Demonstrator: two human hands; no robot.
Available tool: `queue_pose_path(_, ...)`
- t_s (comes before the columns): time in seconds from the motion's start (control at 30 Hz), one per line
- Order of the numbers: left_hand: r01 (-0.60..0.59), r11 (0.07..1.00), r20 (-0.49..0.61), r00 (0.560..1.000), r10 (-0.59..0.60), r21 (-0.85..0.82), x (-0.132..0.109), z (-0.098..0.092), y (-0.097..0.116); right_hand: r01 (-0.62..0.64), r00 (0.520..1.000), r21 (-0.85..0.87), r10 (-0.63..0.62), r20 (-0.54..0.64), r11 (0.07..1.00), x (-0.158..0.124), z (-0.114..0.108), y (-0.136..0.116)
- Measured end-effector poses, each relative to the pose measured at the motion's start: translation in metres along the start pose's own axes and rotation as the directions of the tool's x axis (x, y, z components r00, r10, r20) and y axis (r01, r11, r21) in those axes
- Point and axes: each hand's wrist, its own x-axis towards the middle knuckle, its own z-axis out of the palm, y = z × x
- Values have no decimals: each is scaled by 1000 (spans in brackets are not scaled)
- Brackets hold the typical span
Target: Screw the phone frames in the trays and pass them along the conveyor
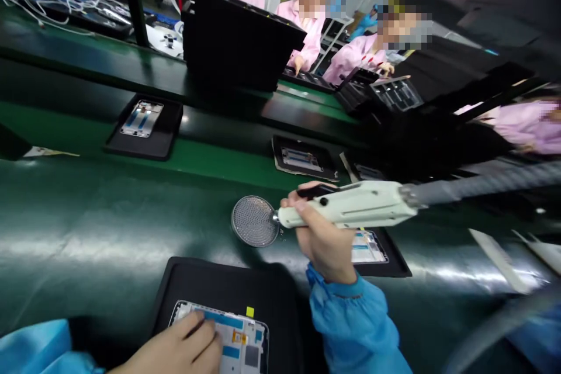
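Note:
In the head view my right hand (326, 242) is wrapped round a pale cream electric screwdriver (362, 203), held nearly level with its tip pointing left. The tip is at the right rim of a round dish with a perforated top (255, 221); whether it touches, I cannot tell. My left hand (182, 343) lies over the left part of a silver phone frame (236, 336), its fingers slightly bent and resting on it. This frame has blue strips and a yellow tab, and sits in a black tray (210, 277). The left thumb is hidden.
Another black tray with a phone frame (370, 247) lies behind my right wrist. More trayed frames (142, 118) (302, 159) stand along the green bench's far side. The screwdriver's thick grey cable (486, 181) runs right. A black panel (241, 38) rises ahead; people in pink work beyond.

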Motion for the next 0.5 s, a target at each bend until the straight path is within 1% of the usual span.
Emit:
queue_pose_path(0.07,-26,999,81,996,24,20,15,-6,-12,-39,996,-56,43,77,998,-6,11,14)
queue_pose_path(0.2,23,1000,129,991,-21,-12,28,-6,-24,-77,988,-123,92,126,989,-13,19,35)
queue_pose_path(0.37,50,995,185,982,-34,-83,31,-11,-36,-95,981,-167,121,151,981,-18,16,39)
queue_pose_path(0.5,69,991,175,983,-49,-110,32,-14,-42,-76,980,-187,108,167,979,-20,14,41)
